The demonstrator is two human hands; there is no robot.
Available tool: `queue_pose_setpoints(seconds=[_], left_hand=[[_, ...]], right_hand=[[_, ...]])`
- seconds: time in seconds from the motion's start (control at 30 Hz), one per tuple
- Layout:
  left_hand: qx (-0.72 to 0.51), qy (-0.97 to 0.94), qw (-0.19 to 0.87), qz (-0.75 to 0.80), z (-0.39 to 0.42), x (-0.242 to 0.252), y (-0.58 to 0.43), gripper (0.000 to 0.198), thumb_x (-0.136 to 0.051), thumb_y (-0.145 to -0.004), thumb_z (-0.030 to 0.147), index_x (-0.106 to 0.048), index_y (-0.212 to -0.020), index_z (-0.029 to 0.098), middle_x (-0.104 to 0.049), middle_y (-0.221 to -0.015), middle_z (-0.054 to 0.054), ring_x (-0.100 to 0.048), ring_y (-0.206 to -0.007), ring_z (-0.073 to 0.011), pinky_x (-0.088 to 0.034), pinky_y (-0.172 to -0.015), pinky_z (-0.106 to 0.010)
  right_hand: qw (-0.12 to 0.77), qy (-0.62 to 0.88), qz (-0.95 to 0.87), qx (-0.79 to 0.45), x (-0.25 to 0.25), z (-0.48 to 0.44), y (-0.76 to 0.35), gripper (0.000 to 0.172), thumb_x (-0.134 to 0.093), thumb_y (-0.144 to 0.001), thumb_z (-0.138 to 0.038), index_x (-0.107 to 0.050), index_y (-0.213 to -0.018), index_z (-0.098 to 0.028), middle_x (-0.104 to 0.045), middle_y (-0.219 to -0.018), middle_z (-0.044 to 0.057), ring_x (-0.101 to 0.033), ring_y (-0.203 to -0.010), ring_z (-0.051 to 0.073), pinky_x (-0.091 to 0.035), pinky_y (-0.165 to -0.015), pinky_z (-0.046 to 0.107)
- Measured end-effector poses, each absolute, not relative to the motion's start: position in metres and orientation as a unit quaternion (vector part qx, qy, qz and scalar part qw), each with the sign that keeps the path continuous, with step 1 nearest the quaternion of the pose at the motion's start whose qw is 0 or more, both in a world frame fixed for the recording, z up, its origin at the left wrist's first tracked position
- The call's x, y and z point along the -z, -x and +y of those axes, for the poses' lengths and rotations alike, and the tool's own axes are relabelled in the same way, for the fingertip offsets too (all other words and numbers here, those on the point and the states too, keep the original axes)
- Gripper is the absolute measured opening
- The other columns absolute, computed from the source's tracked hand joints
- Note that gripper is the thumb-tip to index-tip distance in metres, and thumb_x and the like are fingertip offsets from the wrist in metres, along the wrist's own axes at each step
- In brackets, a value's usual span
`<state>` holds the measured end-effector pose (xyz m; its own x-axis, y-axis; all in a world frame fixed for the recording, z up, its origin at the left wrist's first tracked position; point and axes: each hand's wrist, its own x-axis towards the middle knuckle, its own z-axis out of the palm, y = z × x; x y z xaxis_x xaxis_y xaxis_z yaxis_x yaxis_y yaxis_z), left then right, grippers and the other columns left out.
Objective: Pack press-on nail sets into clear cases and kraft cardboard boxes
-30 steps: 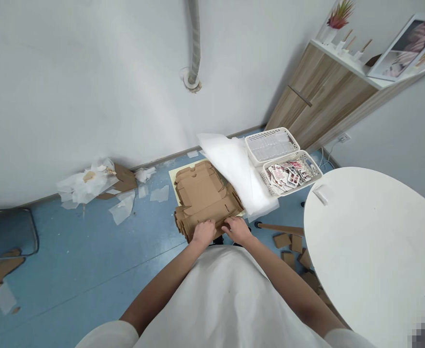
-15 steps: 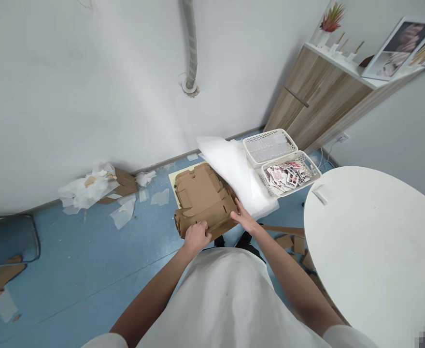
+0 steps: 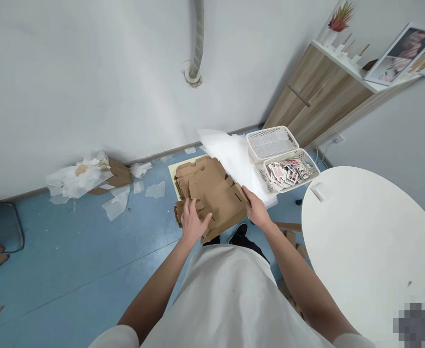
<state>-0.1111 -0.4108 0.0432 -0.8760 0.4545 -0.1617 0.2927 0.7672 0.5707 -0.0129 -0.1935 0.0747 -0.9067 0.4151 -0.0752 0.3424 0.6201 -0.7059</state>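
Note:
In the head view, an unfolded cardboard box (image 3: 221,195) lies slanted over other flattened boxes (image 3: 184,171). My right hand (image 3: 258,210) grips its right edge, with the fingers partly hidden behind the cardboard. Over the left part, my left hand (image 3: 193,223) has its fingers spread and thumb apart; whether it touches the cardboard I cannot tell. A pale yellow surface (image 3: 172,170) shows under the pile's far left corner. Beside the pile, on the right, is a white foam sheet (image 3: 229,150).
Two white baskets stand to the right, one with clear plastic pieces (image 3: 273,144), one basket (image 3: 316,170) with printed cards. A round white table (image 3: 364,232) is at my right. Torn wrapping (image 3: 80,179) and a carton (image 3: 120,175) lie by the wall, near a wooden cabinet (image 3: 328,87).
The top box has shifted right and turned away from the pile in my right hand. My left hand has opened from its closed hold. The view has shifted slightly.

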Motion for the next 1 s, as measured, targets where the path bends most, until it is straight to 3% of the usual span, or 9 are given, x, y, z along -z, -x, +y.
queue_pose_setpoints(seconds=[0.13, 0.27, 0.4, 0.5, 0.73, 0.87, 1.0], left_hand=[[-0.326, -0.111, 0.196, 0.918, -0.406, -0.036, 0.125, 0.097, -0.057, -0.067, 0.055, -0.001, -0.136, 0.016, -0.008, -0.142, -0.019, -0.021, -0.127, -0.0347, -0.031, -0.095, -0.051], [-0.440, -0.131, 0.259, 0.850, -0.384, -0.038, 0.123, 0.094, -0.058, -0.070, 0.047, 0.003, -0.136, 0.021, -0.016, -0.142, -0.017, -0.039, -0.120, -0.0265, -0.040, -0.092, -0.039], [-0.513, -0.235, 0.342, 0.752, -0.341, -0.046, 0.106, 0.060, -0.052, -0.077, 0.035, -0.026, -0.128, 0.019, -0.046, -0.125, -0.013, -0.054, -0.105, -0.0198, -0.046, -0.084, -0.032], [-0.484, -0.323, 0.365, 0.727, -0.300, -0.048, 0.087, 0.036, -0.049, -0.078, 0.027, -0.044, -0.112, 0.017, -0.058, -0.110, -0.009, -0.059, -0.093, -0.0171, -0.048, -0.079, -0.030], [-0.329, -0.483, 0.327, 0.742, -0.190, -0.050, 0.006, 0.024, -0.047, -0.076, 0.021, -0.054, -0.098, 0.016, -0.058, -0.096, -0.007, -0.057, -0.084, -0.0154, -0.048, -0.072, -0.027], [-0.239, -0.592, 0.288, 0.714, -0.132, -0.045, -0.053, 0.016, -0.046, -0.075, 0.019, -0.057, -0.086, 0.015, -0.056, -0.080, -0.004, -0.054, -0.075, -0.0148, -0.046, -0.070, -0.028], [-0.203, -0.632, 0.283, 0.692, -0.088, -0.032, -0.101, 0.020, -0.046, -0.075, 0.016, -0.057, -0.092, 0.015, -0.058, -0.083, -0.005, -0.054, -0.075, -0.0149, -0.044, -0.070, -0.027]], right_hand=[[0.120, 0.250, -0.882, -0.382, -0.085, -0.183, -0.010, 0.062, -0.035, -0.073, -0.010, -0.029, -0.133, -0.022, -0.043, -0.131, 0.003, -0.040, -0.119, 0.020, -0.033, -0.100, 0.040], [0.215, 0.346, -0.831, -0.379, -0.085, -0.169, -0.046, 0.061, -0.034, -0.072, -0.012, -0.030, -0.132, -0.023, -0.042, -0.132, 0.003, -0.039, -0.120, 0.019, -0.032, -0.101, 0.041], [0.296, 0.440, -0.758, -0.379, -0.080, -0.157, -0.089, 0.059, -0.035, -0.072, -0.014, -0.032, -0.131, -0.018, -0.041, -0.132, 0.006, -0.040, -0.119, 0.019, -0.034, -0.099, 0.040], [0.336, 0.499, -0.706, -0.374, -0.076, -0.149, -0.127, 0.056, -0.036, -0.074, -0.017, -0.032, -0.130, -0.018, -0.042, -0.131, 0.007, -0.041, -0.118, 0.018, -0.035, -0.098, 0.039], [0.399, 0.605, -0.586, -0.363, -0.065, -0.129, -0.240, 0.047, -0.036, -0.082, -0.032, -0.037, -0.128, -0.021, -0.044, -0.127, 0.008, -0.043, -0.114, 0.019, -0.037, -0.095, 0.037], [0.388, 0.683, -0.524, -0.331, -0.051, -0.113, -0.303, 0.045, -0.036, -0.082, -0.039, -0.046, -0.122, -0.020, -0.050, -0.106, 0.010, -0.048, -0.102, 0.021, -0.040, -0.087, 0.036], [0.354, 0.715, -0.495, -0.344, -0.036, -0.097, -0.353, 0.038, -0.031, -0.082, -0.035, -0.057, -0.106, -0.021, -0.051, -0.086, 0.007, -0.051, -0.088, 0.021, -0.041, -0.078, 0.035]])
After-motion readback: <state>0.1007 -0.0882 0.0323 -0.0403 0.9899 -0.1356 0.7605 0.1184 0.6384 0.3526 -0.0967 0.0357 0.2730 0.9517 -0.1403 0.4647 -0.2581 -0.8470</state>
